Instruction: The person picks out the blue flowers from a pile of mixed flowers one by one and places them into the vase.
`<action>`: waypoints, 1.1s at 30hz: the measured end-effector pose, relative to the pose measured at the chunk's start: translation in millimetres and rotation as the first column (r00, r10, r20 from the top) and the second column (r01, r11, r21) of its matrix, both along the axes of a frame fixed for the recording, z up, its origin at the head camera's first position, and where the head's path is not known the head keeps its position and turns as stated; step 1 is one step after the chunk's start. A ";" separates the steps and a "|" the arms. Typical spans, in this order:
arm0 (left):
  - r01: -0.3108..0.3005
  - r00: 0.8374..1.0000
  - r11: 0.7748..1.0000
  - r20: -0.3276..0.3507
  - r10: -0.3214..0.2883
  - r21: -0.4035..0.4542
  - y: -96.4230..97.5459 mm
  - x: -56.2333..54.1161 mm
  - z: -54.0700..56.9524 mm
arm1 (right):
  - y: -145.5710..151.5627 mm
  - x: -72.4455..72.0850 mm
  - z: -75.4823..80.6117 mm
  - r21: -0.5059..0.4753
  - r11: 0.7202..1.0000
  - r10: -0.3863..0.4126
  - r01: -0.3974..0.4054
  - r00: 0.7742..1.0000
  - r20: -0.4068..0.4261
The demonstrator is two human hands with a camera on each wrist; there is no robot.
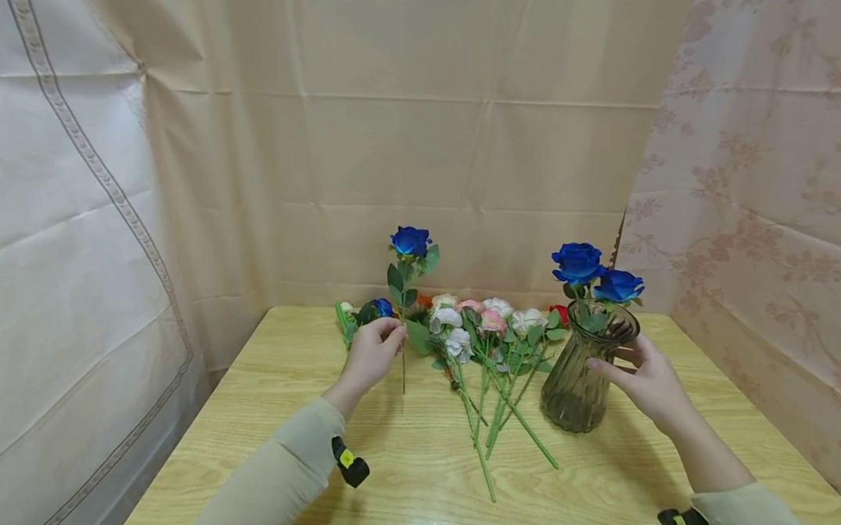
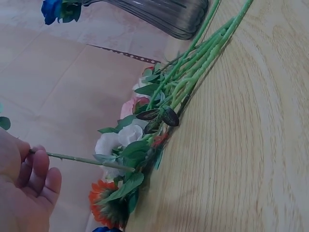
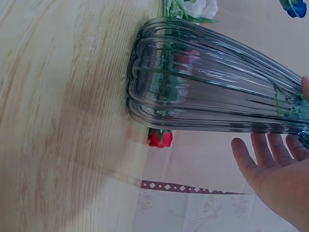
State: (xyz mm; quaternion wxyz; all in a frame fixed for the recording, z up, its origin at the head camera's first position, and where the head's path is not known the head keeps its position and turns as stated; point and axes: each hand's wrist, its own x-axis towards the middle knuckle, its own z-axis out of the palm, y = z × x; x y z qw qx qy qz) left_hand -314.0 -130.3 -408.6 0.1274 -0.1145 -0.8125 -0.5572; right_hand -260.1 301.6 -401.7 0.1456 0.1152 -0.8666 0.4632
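- Blue rose (image 1: 410, 242): upright at the far middle of the bench (image 1: 401, 467), left of most of the loose flowers (image 1: 493, 322); I can't tell whether its stem tip touches the wood.
- Left hand (image 1: 371, 351): my thumb and fingers pinch the rose's stem (image 1: 404, 365) below its leaves.
- I judge it light, with a thin, fairly stiff stem and a softer head that could crush; bare stem seems the best hold (petals and leaves are better left alone).
- Right hand (image 1: 647, 378): my fingers curl round the upper part of the ribbed vase (image 1: 574, 393), at the right, which leans rightward in the head view.
- That vase looks like glass, so likely smooth, heavier and breakable; below the flared rim suits my grip.
- Two blue blooms (image 1: 579, 263) stand in it.
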 end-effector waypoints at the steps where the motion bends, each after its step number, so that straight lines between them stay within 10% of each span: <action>1: -0.001 1.000 1.000 -0.010 0.001 0.002 -0.5 -0.7 -0.1 | -0.1 -0.1 0.0 0.001 1.000 -0.001 0.001 1.000 0.000; 33: 0.024 1.000 0.998 -0.013 -0.025 -0.066 -1.4 4.3 -5.0 | 8.3 5.0 7.3 0.011 1.000 -0.016 0.016 1.000 0.017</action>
